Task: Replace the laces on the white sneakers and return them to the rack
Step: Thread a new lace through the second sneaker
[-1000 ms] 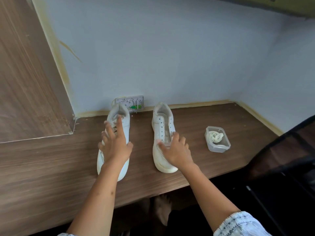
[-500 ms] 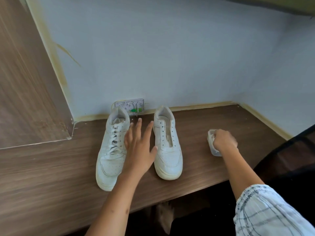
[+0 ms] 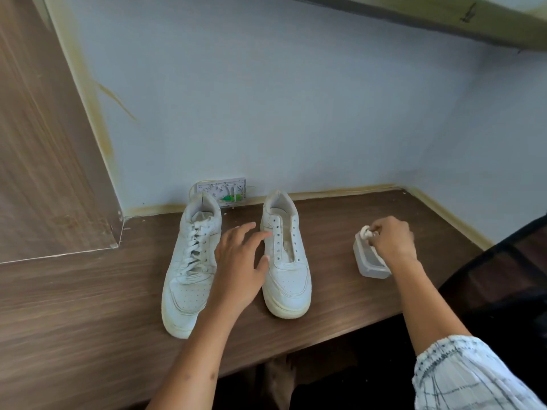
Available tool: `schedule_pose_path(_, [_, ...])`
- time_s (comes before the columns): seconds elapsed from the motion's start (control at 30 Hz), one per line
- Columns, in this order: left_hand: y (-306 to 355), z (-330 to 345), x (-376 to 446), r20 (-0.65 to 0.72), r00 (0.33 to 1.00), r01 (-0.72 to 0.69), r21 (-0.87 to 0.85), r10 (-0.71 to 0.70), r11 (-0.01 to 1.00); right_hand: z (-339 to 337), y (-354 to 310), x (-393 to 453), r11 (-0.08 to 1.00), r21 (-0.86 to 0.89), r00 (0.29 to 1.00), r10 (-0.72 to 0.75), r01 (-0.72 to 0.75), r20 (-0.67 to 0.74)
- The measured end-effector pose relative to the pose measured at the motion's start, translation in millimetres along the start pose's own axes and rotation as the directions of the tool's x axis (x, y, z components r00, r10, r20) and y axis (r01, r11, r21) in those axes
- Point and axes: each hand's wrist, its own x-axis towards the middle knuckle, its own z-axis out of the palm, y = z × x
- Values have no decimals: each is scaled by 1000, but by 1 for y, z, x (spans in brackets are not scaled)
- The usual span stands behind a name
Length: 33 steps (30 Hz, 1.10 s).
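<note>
Two white sneakers stand side by side on the wooden desk, toes toward me. The left sneaker is laced. The right sneaker has bare eyelets and no lace. My left hand hovers between them with fingers spread, its fingertips near the right sneaker's eyelets. At the right, my right hand pinches a coiled white lace just above a small clear plastic container, which tilts under the hand.
A wall socket plate with a green part sits behind the sneakers. A wooden cabinet side rises at the left. A dark chair stands at the right edge. A shelf runs overhead.
My right hand left the unlaced sneaker, reached into the container and lifted the lace out. My left hand came off the laced sneaker and moved between the two shoes.
</note>
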Motion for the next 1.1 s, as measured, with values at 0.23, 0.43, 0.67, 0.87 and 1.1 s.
schedule_pose_path(0.23, [25, 0, -2, -25, 999, -50, -371, 44, 927, -43, -52, -70, 292, 942, 965, -146, -168, 218])
schedule_pose_path(0.43, [62, -2, -14, 395, 916, 371, -773, -67, 515, -37, -76, -108, 29, 962, 934, -233, -270, 269])
schedule_pose_path(0.67, [65, 8, -11, 401, 899, 438, -841, -180, 318, -18, -67, -111, -25, 982, 981, -57, -185, 184])
schedule_pose_path(0.87, [50, 18, 2, 202, 975, 189, -567, -87, 802, -3, -49, -108, 514, 853, 990, 138, -93, 25])
schedule_pose_path(1.1, [36, 27, 10, 103, 994, -3, -350, 41, 937, 16, -45, -103, 795, 590, 941, -295, 144, 169])
